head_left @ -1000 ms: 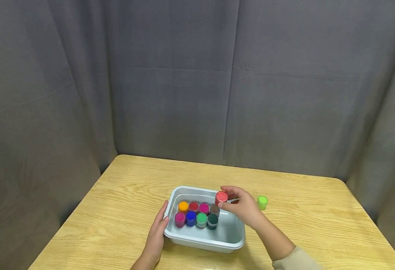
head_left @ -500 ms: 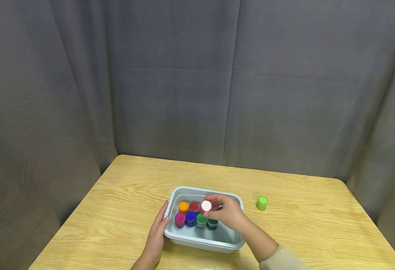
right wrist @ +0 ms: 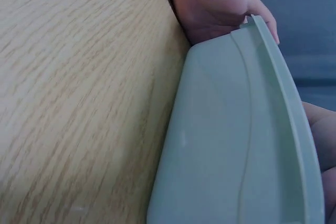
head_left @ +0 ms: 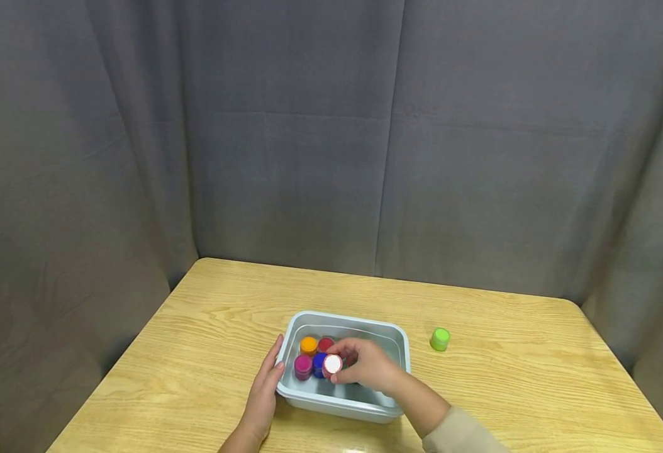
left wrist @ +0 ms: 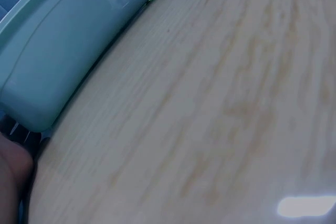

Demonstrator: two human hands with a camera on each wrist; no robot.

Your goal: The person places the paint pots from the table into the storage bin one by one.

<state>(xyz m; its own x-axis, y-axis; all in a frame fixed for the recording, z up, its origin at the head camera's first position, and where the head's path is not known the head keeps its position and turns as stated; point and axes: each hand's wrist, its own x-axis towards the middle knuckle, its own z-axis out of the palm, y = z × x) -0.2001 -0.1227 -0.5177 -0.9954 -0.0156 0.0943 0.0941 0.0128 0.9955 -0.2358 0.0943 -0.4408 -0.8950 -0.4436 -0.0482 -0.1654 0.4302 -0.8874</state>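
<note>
A pale blue-green plastic tub [head_left: 339, 402] stands on the table, holding several small paint jars. My left hand [head_left: 263, 387] grips its left end; the right wrist view shows the thumb over the rim. Above the jars, my right hand [head_left: 368, 365] pinches a red paint jar [head_left: 333, 365] between thumb and fingers, its lid white with glare. Left of it are an orange jar [head_left: 309, 345], a dark red jar [head_left: 326, 343], a magenta jar [head_left: 303, 365] and a partly covered blue jar [head_left: 319, 363]. The right hand hides the other jars.
A light green paint jar [head_left: 440, 338] stands on the wooden table [head_left: 241, 296], right of the tub. Grey curtains [head_left: 286, 157] hang behind the table and at both sides.
My right hand has carried the red jar leftward and down over the jars in the tub, covering the green and brown ones. My left hand has stayed on the tub.
</note>
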